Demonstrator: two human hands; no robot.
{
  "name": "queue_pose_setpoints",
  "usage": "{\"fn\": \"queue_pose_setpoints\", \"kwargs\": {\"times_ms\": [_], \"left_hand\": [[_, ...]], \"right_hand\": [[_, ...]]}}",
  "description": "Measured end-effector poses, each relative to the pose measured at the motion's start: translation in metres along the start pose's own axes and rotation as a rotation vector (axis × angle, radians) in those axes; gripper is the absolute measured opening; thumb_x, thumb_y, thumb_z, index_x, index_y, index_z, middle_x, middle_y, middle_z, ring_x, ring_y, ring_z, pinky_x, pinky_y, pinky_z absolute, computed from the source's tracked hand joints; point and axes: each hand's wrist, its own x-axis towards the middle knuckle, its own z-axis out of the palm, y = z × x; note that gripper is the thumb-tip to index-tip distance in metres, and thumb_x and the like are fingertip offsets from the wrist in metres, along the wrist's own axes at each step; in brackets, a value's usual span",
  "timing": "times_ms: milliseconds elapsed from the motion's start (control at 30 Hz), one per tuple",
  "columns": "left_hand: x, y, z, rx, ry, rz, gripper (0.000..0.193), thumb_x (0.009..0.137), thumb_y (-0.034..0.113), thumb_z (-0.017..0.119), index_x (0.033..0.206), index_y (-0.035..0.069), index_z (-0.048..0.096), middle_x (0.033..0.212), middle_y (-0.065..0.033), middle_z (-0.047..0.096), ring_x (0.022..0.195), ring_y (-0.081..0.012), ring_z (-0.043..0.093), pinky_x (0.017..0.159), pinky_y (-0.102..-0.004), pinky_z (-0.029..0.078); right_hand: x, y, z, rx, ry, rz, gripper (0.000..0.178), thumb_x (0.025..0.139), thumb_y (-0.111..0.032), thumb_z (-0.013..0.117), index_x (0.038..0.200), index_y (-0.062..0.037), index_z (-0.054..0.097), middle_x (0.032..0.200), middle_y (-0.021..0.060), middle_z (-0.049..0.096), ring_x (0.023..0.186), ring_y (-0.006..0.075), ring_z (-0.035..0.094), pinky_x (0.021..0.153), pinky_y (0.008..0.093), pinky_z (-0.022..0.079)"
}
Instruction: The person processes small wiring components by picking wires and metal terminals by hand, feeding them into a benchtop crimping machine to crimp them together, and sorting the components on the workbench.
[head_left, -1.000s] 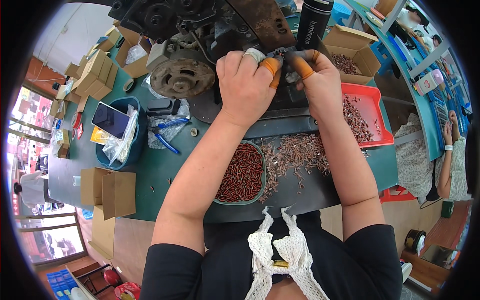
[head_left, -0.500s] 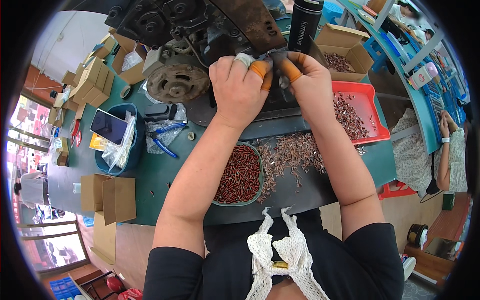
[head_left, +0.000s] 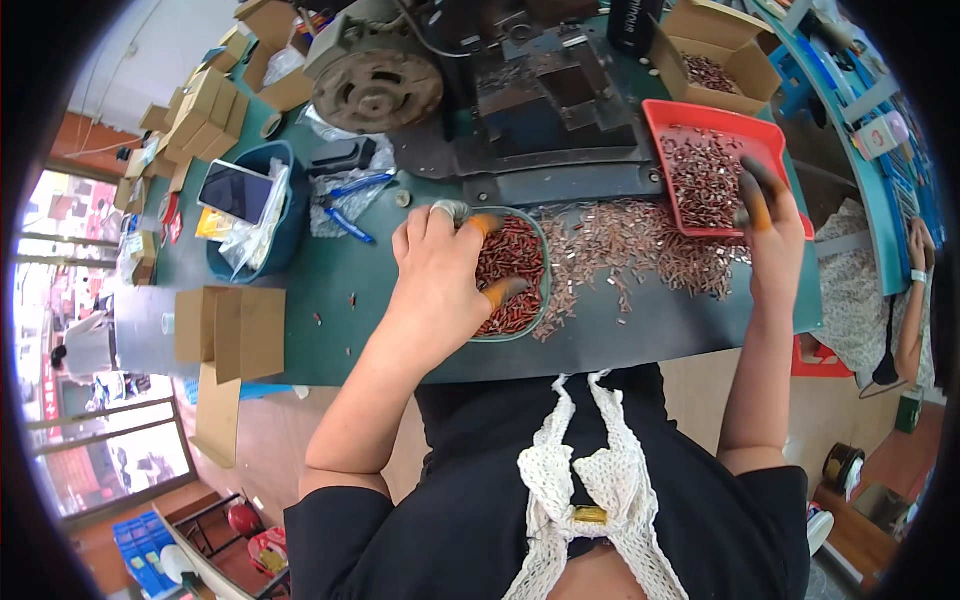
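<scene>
Red tray (head_left: 700, 117) by right fingers (head_left: 761, 212), pale-green tub (head_left: 547, 272) beneath left fingers (head_left: 485, 225)

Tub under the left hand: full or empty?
Not empty: red parts cover all that shows inside the tub. Whether they reach the rim, I can't tell.

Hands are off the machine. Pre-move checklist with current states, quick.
1. Hands clear of machine: ok; left hand is at the bowl, right hand at the red tray.
2. Bowl upright: ok; it sits on the table, with red-brown parts inside.
3. Loose parts contained: not ok; they lie spread on the table between bowl and tray.
4. Pliers out of the way: ok; left of the bowl, touched by neither hand.
5. Part held in either hand: cannot tell; fingertips too small to judge.
</scene>
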Motion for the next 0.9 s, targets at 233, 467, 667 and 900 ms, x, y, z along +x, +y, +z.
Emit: {"fn": "queue_pose_setpoints", "kwargs": {"times_ms": [233,467,667,900], "left_hand": [[-0.01,-0.022,0.03,0.067,0.279,0.025,0.017,0.068,0.017,0.077,0.082,0.012,0.07,0.087,-0.0063,0.054,0.097,-0.029,0.048,0.091,-0.042,0.031],[-0.018,-0.024,0.022,-0.215,0.321,-0.104,0.012,0.074,0.013,0.076,0.085,0.012,0.073,0.085,-0.0038,0.056,0.089,-0.022,0.051,0.089,-0.0364,0.035],[-0.01,-0.019,0.017,-1.412,0.395,-0.386,0.014,0.084,0.01,0.07,0.096,0.004,0.068,0.087,-0.0009,0.064,0.078,-0.0093,0.057,0.073,-0.0221,0.045],[-0.031,-0.016,0.012,-1.069,0.516,-0.489,0.012,0.083,0.002,0.064,0.095,0.001,0.061,0.084,-0.0021,0.064,0.078,-0.0087,0.057,0.072,-0.0261,0.049]], "right_hand": [[-0.039,0.025,0.007,0.041,-0.188,0.037,0.022,0.092,-0.009,0.059,0.114,-0.0061,0.063,0.087,-0.0027,0.06,0.069,0.0017,0.049,0.059,0.0161,0.038],[-0.069,-0.002,0.064,-0.029,-0.399,-0.224,0.017,0.088,-0.006,0.063,0.105,-0.0032,0.063,0.08,-0.0016,0.06,0.068,0.003,0.051,0.06,0.0188,0.041],[-0.074,-0.049,0.114,0.262,-0.743,0.14,0.02,0.088,-0.012,0.064,0.106,-0.003,0.063,0.082,0.0,0.065,0.061,0.0035,0.055,0.049,0.0187,0.039],[-0.096,-0.062,0.149,0.396,-0.827,0.346,0.016,0.088,-0.014,0.063,0.099,-0.0036,0.063,0.074,-0.0003,0.06,0.05,0.003,0.045,0.042,0.0177,0.03]]}}
